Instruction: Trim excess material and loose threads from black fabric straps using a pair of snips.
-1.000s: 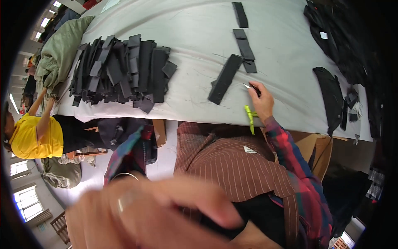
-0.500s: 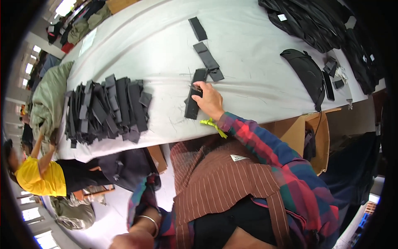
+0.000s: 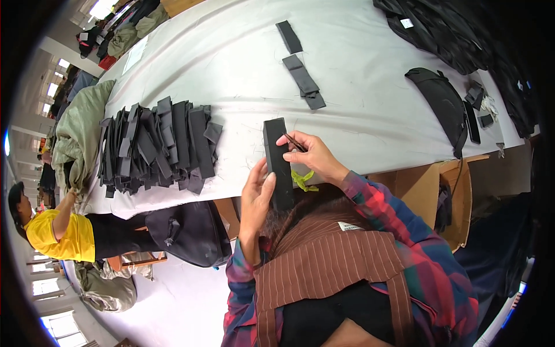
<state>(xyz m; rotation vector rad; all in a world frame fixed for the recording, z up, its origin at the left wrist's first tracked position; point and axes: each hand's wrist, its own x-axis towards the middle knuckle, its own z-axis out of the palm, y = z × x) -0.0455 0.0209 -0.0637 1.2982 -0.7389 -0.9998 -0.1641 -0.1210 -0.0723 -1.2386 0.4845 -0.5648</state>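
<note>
A long black fabric strip (image 3: 277, 161) lies over the near edge of the white table (image 3: 358, 69). My left hand (image 3: 256, 194) grips its lower end with thumb and fingers. My right hand (image 3: 309, 155) rests against the strip's right side and pinches a thin dark tool, with a small yellow-green piece (image 3: 303, 180) hanging below the palm. A heap of similar black strips (image 3: 157, 144) sits to the left on the table.
Two more black strips (image 3: 302, 72) lie further back. A black pouch (image 3: 444, 104) and dark garments (image 3: 445, 29) fill the right side. An open cardboard box (image 3: 445, 191) stands beside me. A person in a yellow top (image 3: 60, 234) bends at the left, near a green bundle (image 3: 78, 130).
My left hand came up from below and took hold of the strip's lower end. The strip now lies straighter along the table edge, and my right hand moved onto its right side.
</note>
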